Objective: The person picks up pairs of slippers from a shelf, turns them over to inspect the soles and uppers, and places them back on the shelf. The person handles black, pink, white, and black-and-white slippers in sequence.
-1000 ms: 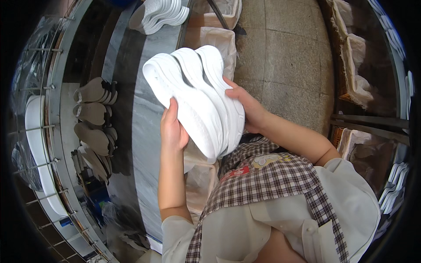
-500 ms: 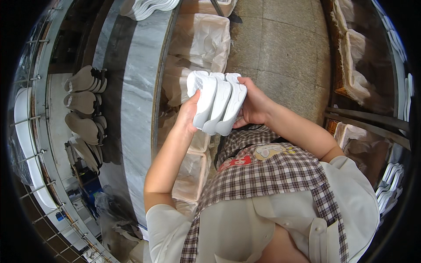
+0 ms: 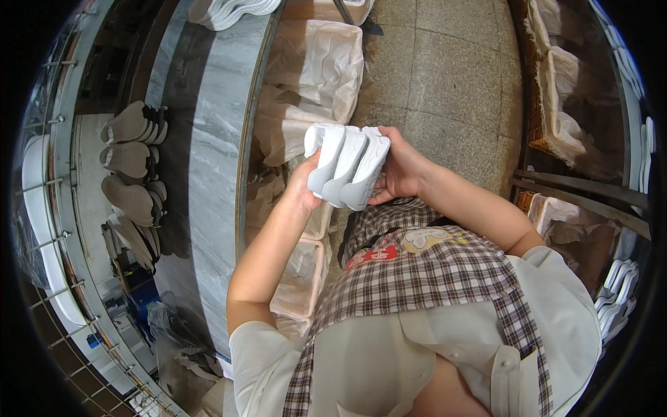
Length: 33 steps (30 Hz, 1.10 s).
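Observation:
Between my two hands is a small stack of white shoe soles (image 3: 347, 167), nested against each other and tilted, with their sidewalls towards me. My left hand (image 3: 305, 182) is closed on the left side of the stack, thumb laid on the outermost sole. On the right side my right hand (image 3: 403, 167) grips the stack, its fingers partly hidden behind the soles. The stack is held in the air in front of my checked apron (image 3: 417, 278), beyond the right edge of the grey marble-patterned table (image 3: 219, 153).
Several grey-brown shoe pieces (image 3: 128, 161) lie in piles at the left. More white soles (image 3: 233, 10) rest at the table's far end. Lined baskets (image 3: 316, 62) stand along the table's right side. Further lined baskets (image 3: 559, 76) and white soles (image 3: 615, 295) are at the right.
The stack of soles has tipped slightly, its upper end coming down a little towards me. Both hands keep their hold, and the left hand has shifted slightly right.

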Each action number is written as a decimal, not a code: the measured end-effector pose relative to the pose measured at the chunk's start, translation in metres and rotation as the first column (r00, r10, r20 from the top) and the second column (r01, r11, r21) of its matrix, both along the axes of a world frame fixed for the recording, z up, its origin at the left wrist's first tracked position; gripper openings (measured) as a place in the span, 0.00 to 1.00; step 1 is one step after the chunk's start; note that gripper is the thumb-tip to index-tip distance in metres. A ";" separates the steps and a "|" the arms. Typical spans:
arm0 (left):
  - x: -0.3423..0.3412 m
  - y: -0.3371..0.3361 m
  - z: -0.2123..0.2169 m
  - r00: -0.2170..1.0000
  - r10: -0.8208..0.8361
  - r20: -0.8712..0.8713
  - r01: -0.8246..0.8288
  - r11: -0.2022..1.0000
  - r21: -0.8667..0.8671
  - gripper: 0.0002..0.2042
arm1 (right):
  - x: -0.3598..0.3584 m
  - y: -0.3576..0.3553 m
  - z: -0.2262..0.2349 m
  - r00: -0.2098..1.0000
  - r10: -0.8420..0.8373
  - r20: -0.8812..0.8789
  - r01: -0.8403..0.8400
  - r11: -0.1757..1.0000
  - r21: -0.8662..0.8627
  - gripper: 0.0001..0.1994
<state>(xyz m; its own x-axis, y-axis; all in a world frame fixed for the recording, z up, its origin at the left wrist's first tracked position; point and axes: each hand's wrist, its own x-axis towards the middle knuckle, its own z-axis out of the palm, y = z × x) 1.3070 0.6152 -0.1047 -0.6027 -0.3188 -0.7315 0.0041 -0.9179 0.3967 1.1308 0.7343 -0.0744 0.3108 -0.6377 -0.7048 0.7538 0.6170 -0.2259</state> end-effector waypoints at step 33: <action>-0.010 0.007 0.077 0.948 0.033 -0.317 -0.261 0.653 -0.712 0.24 | -0.019 0.007 0.033 0.634 -0.488 -0.600 -0.275 0.583 -0.765 0.38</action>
<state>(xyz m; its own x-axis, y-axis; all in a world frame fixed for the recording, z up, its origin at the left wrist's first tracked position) 1.2971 0.6222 -0.0278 -0.6227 -0.7814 -0.0405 0.3161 -0.2985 0.9005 1.1119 0.7415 -0.0414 -0.1364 -0.9814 0.1352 0.1452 -0.1548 -0.9772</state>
